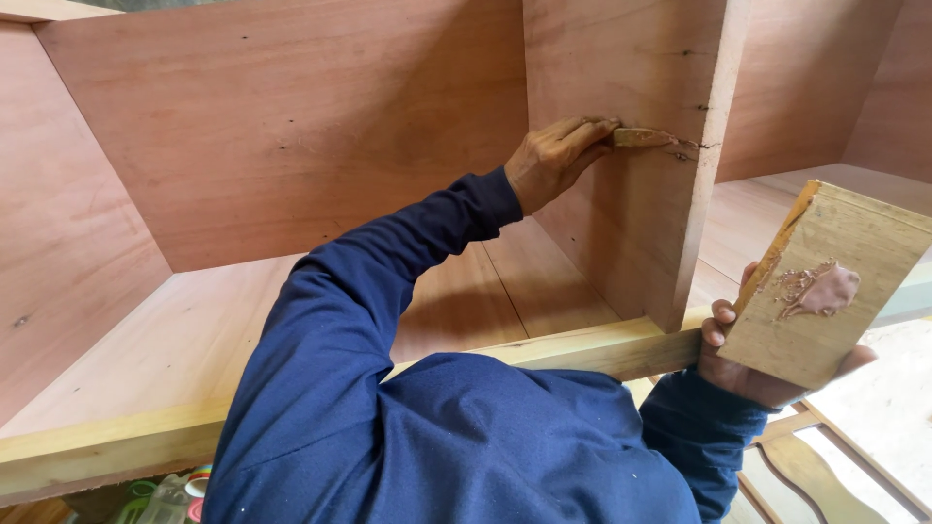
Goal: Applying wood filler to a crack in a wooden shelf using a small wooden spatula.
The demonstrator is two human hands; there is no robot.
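Against the upright reddish plywood divider panel (631, 146): one left hand (555, 155), fingers closed on one small flat wooden spreader (641, 138), its tip touching a filled crack near the panel's front edge. Lower right: one right hand (752, 364), gripping from beneath one pale rectangular wooden board (825, 281) carrying one dab of pinkish-brown wood filler (825, 289). Two open cabinet bays flank the divider; one pale front rail (116, 446) runs below.
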